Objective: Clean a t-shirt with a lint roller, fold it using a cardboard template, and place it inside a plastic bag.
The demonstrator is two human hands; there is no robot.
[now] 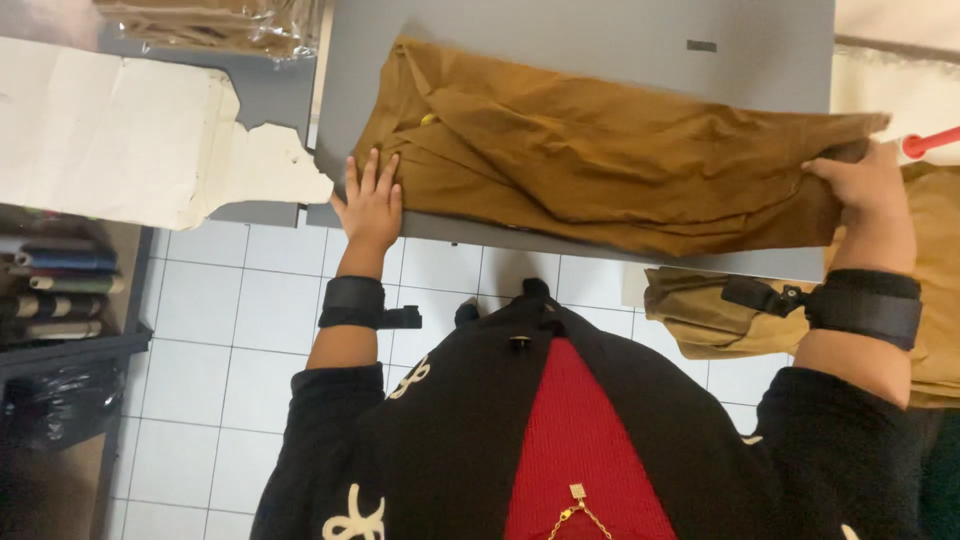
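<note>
The brown garment [600, 160] lies across the grey counter [600, 40]; the left hand [370, 205] presses flat, fingers spread, at its nine o'clock edge, while the right hand [865, 185] pinches its three o'clock end.

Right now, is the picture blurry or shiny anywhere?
Head view: mostly sharp; the brown cloth shows clear creases with soft shadows. The plastic bag at the top glints a little. The right hand and red tip look slightly soft near the bright edge.
</note>
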